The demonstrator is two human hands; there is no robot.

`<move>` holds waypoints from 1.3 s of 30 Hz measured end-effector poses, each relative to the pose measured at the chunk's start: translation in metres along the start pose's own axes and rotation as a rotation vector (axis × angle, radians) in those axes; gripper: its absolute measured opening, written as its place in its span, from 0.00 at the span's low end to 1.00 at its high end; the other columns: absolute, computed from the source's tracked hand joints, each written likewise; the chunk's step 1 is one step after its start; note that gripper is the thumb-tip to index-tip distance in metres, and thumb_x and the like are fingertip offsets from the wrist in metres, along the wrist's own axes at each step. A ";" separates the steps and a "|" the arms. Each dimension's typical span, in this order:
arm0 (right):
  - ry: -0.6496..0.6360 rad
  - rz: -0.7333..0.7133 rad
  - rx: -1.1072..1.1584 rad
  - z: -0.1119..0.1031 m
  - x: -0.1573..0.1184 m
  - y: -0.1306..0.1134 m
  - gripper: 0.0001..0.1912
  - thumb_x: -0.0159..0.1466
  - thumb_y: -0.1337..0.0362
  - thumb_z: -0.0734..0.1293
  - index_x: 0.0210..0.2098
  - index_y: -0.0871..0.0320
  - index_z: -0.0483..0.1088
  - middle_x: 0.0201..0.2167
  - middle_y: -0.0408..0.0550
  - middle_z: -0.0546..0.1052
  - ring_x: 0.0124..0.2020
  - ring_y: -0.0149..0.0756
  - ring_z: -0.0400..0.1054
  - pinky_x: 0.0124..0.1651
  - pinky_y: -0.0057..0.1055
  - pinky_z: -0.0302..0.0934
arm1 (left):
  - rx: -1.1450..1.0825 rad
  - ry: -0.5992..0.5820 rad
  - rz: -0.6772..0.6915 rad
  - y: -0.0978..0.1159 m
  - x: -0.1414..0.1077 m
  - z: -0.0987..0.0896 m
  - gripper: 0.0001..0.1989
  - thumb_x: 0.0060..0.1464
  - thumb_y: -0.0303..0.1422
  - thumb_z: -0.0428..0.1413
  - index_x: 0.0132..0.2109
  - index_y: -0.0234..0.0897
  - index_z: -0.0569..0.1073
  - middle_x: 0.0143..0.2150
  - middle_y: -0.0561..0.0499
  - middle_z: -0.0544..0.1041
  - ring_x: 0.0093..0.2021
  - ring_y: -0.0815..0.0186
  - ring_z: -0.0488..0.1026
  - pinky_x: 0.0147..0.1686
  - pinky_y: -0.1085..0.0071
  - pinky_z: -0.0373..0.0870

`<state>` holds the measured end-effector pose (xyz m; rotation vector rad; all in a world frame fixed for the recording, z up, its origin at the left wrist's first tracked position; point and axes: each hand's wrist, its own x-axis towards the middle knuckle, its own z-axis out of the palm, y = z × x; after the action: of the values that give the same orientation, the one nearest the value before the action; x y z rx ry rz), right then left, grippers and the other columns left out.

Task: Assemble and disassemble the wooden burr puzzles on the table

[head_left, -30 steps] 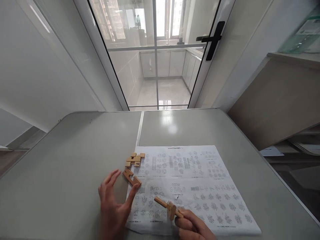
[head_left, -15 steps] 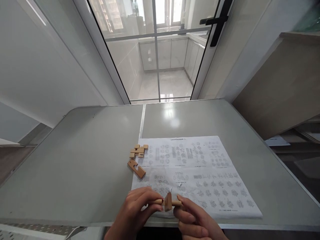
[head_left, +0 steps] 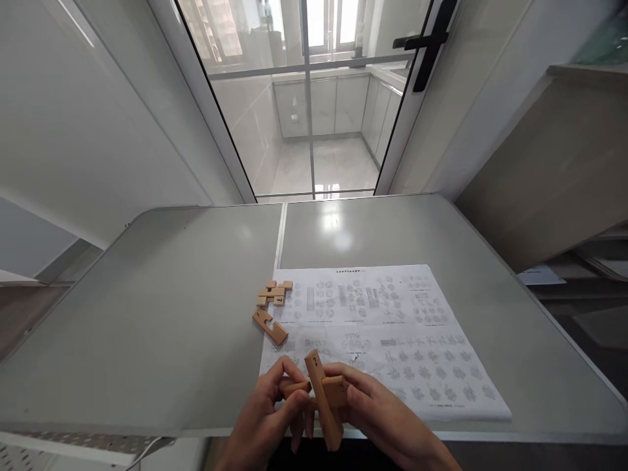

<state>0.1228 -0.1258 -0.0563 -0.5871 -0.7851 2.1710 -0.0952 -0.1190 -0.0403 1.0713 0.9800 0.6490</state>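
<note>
Near the table's front edge, my left hand (head_left: 275, 409) pinches one end of a small assembly of wooden pieces. My right hand (head_left: 370, 405) grips its other side. A long wooden piece marked 2 (head_left: 324, 399) stands tilted between the hands, crossing the other pieces. Beyond them lies a flat notched wooden piece (head_left: 277, 332) on the left edge of a printed sheet (head_left: 392, 314). Just behind it several small wooden blocks (head_left: 278, 292) sit together, one marked 3. My fingers partly hide the joints between the held pieces.
The grey-green table (head_left: 147, 314) has a pale seam (head_left: 281, 235) running toward a glass door (head_left: 338, 104) with a black handle. At the right is a brown panel (head_left: 554, 170) with shelves below it. A perforated white surface (head_left: 63, 451) shows at the lower left.
The held pieces have turned, so the long piece's face marked 2 now shows. Both hands have shifted their grip, the right one moving closer in around the pieces.
</note>
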 end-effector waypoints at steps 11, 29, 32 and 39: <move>0.041 0.091 0.316 -0.002 0.012 0.031 0.28 0.70 0.45 0.73 0.55 0.59 0.65 0.23 0.39 0.80 0.09 0.23 0.60 0.13 0.17 0.50 | 0.003 0.075 -0.004 -0.007 -0.008 -0.002 0.28 0.64 0.61 0.58 0.38 0.41 0.63 0.22 0.56 0.76 0.17 0.74 0.64 0.20 0.79 0.58; 0.226 -0.439 0.355 0.019 -0.006 0.029 0.20 0.64 0.43 0.78 0.48 0.45 0.77 0.07 0.24 0.57 0.03 0.19 0.36 0.10 0.21 0.37 | 0.126 0.349 0.052 -0.003 -0.050 -0.034 0.27 0.65 0.61 0.55 0.38 0.41 0.66 0.21 0.58 0.73 0.19 0.70 0.64 0.23 0.75 0.60; 0.406 -0.419 0.200 0.012 -0.016 0.002 0.17 0.67 0.47 0.78 0.50 0.46 0.78 0.14 0.30 0.65 0.08 0.17 0.38 0.15 0.23 0.43 | 0.239 0.506 0.048 -0.007 -0.050 -0.058 0.27 0.65 0.61 0.54 0.38 0.41 0.68 0.23 0.57 0.72 0.22 0.69 0.65 0.26 0.74 0.63; 0.540 -0.055 -0.168 0.012 -0.021 0.000 0.23 0.68 0.42 0.75 0.45 0.57 0.77 0.24 0.40 0.72 0.20 0.24 0.53 0.29 0.27 0.55 | 0.702 0.495 -0.069 0.011 -0.024 -0.086 0.25 0.67 0.57 0.47 0.37 0.41 0.73 0.24 0.57 0.68 0.27 0.64 0.64 0.30 0.70 0.59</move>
<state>0.1286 -0.1461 -0.0443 -1.1613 -0.6738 1.7775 -0.1830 -0.0988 -0.0351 1.5113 1.7462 0.5292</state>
